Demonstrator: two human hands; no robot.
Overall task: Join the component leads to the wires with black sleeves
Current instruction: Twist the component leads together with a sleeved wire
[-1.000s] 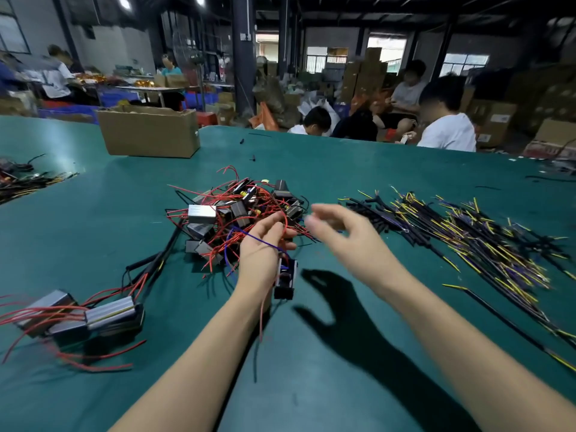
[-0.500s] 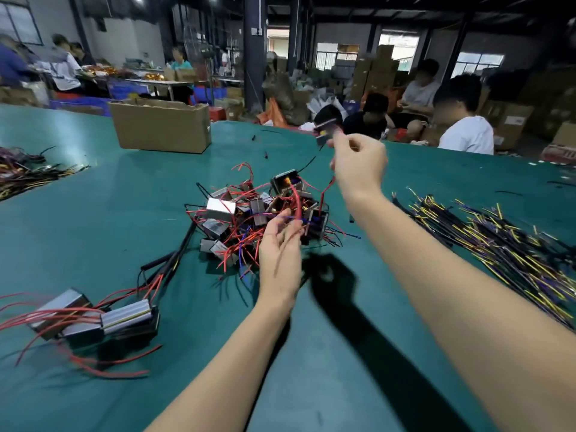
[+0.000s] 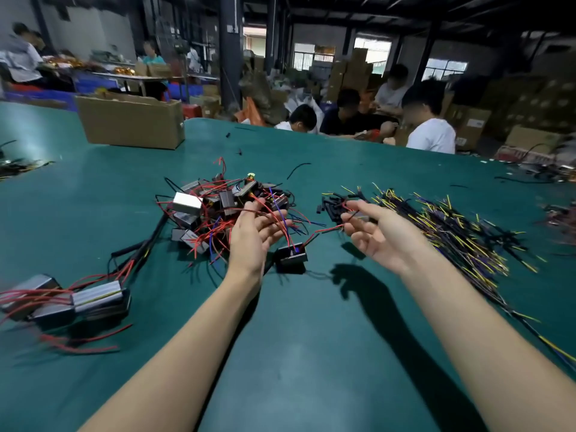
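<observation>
**Lead pinched, component dangling — snag risk**

My left hand (image 3: 252, 232) had red and blue leads (image 3: 276, 218) draped across its loosely curled fingers; whether it truly gripped them I could not tell. A black box component (image 3: 292, 255) hung by those leads just below and right of that hand, at or just above the green table (image 3: 311, 353). My right hand (image 3: 378, 232) pinched the end of a red lead (image 3: 332, 228) between thumb and fingers, other fingers relaxed. Loose black sleeves (image 3: 332, 207) lay just beyond that pinch, and the pile of yellow-tipped wires (image 3: 452, 226) spread to its right. The heap of unjoined components (image 3: 224, 207) sat right behind my left fingers, its red leads tangled.

Risks, as I judged them: draped leads could slip off the left fingers and drop the component. Pulling could drag neighbours out of the heap, since strands cross near my fingertips. The thin pinch on the right could lose the lead end while reaching for a sleeve. Motion blur hid fine detail at the pinch.
</observation>
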